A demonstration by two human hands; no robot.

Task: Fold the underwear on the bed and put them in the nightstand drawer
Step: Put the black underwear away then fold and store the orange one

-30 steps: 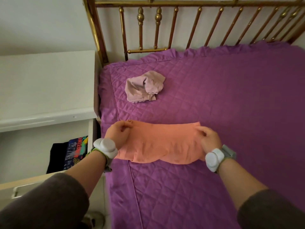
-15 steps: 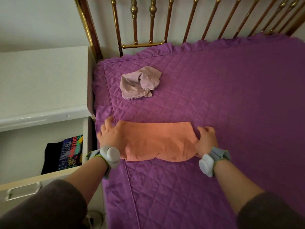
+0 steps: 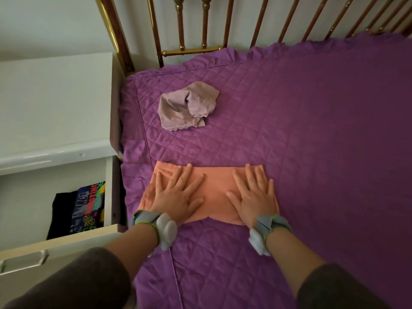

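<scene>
both hands, left hand (image 3: 176, 195) and right hand (image 3: 254, 197), press flat with fingers spread on the orange folded underwear (image 3: 214, 190) on the purple quilted bedspread (image 3: 312, 130); crumpled mauve lace-trimmed underwear (image 3: 187, 109) lies beyond, open white nightstand drawer (image 3: 55, 244) holding a black printed garment (image 3: 78, 208) at left.

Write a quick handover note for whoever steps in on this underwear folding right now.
Left hand: open, pressed flat on the orange underwear.
Right hand: open, flat on its other end.
Orange underwear: smoothed flat on the purple quilt, beside the open drawer.
Mauve underwear: crumpled, nearer the headboard.
Drawer: only a black printed garment shows inside.
Left: finish folding the orange pair, fold the mauve pair, put both in the drawer.
</scene>
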